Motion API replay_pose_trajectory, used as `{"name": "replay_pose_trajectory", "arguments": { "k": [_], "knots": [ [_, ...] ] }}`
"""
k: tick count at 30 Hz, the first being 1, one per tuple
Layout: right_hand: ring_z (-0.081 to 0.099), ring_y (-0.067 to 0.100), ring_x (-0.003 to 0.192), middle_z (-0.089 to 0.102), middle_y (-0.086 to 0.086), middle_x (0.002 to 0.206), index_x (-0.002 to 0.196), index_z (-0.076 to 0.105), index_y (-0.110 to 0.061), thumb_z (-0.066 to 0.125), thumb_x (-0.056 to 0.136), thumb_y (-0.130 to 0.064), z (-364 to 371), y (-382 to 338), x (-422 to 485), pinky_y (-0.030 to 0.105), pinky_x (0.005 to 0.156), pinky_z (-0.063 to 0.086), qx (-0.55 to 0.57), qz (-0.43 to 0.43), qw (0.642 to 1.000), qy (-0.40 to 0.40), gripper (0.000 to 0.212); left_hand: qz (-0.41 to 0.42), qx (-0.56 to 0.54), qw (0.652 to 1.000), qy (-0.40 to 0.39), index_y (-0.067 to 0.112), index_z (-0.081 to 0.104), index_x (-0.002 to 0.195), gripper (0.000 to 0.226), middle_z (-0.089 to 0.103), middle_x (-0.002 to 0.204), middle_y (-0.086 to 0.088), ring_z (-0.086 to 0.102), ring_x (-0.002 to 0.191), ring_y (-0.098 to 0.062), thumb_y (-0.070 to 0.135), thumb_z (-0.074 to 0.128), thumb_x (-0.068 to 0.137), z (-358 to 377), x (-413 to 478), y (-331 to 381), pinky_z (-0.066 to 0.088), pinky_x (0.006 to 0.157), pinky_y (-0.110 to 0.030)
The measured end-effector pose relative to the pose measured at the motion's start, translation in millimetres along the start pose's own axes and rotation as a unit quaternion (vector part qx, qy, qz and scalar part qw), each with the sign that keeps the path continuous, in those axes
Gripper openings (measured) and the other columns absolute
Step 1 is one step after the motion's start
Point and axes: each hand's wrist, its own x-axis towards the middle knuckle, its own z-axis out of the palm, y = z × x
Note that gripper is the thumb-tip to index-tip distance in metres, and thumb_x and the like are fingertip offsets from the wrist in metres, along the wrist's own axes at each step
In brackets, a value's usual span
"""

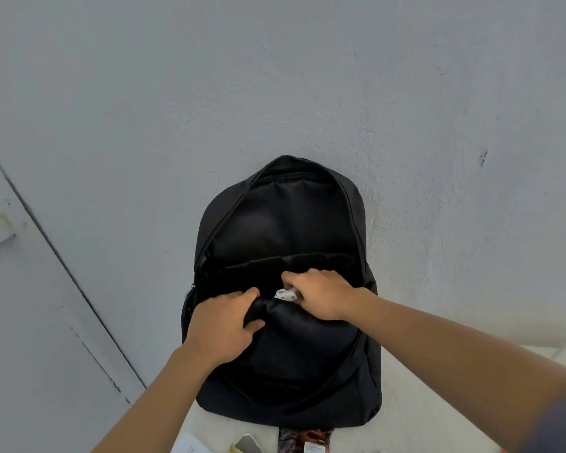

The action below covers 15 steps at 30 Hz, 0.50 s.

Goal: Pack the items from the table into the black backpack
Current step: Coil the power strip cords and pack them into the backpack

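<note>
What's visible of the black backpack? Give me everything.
The backpack is black, soft cloth by the look, and stands upright on a pale table with its back against a grey wall. Its main zip is open and the mouth gapes, showing dark lining and a flat inner pocket. The left hand grips the front panel's top edge. The right hand holds a small white item at the opening.

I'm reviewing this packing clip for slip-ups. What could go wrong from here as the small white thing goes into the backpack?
The small white plastic object, pinched in the right hand at the opening's rim, might snag there and drop outside. The black fabric backpack leans against the grey wall. If the left hand lets go of the front edge it grips, the opening may sag shut.
</note>
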Motion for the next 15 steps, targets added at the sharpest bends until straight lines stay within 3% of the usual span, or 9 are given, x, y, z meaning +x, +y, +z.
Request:
{"name": "replay_pose_trajectory", "arguments": {
  "k": [6, 9, 12, 15],
  "knots": [
    [0.055, 0.008, 0.066, 0.062, -0.006, 0.085, 0.098, 0.049, -0.026, 0.073, 0.089, -0.028, 11, 13, -9, 0.026, 0.070, 0.046, 0.214, 0.028, 0.961, 0.173, 0.026, 0.000, -0.067, 0.998, -0.001, 0.038, 0.057, 0.108, 0.026, 0.063, 0.094, 0.017, 0.061, 0.084, -0.007, 0.053, 0.068, 0.089, -7, 1, -10, 0.051, 0.072, -0.028],
    [0.063, 0.014, 0.078, 0.068, 0.000, 0.091, 0.093, 0.055, -0.023, 0.079, 0.084, -0.023, 13, 14, -5, 0.032, 0.080, 0.053, 0.246, 0.019, 0.960, 0.132, 0.026, -0.004, -0.096, 0.995, -0.007, 0.038, 0.062, 0.107, 0.027, 0.063, 0.097, 0.017, 0.062, 0.090, -0.007, 0.051, 0.073, 0.086, -9, 2, -9, 0.055, 0.079, -0.033],
    [0.066, 0.014, 0.100, 0.071, 0.001, 0.102, 0.099, 0.066, -0.020, 0.070, 0.093, -0.029, 6, 14, 0, 0.036, 0.098, 0.051, 0.278, 0.013, 0.959, 0.051, 0.012, -0.009, -0.098, 0.995, 0.019, 0.039, 0.061, 0.111, 0.029, 0.063, 0.099, 0.018, 0.062, 0.093, -0.006, 0.049, 0.073, 0.086, -7, -1, -7, 0.055, 0.079, -0.033],
    [0.063, 0.013, 0.103, 0.071, -0.004, 0.106, 0.110, 0.070, -0.027, 0.049, 0.101, -0.047, 0, 5, -2, 0.037, 0.098, 0.049, 0.227, -0.005, 0.973, 0.039, 0.031, -0.005, -0.101, 0.993, 0.056, 0.042, 0.057, 0.114, 0.036, 0.061, 0.101, 0.021, 0.058, 0.095, -0.004, 0.045, 0.075, 0.083, -5, -4, -5, 0.054, 0.077, -0.028]
  ]
}}
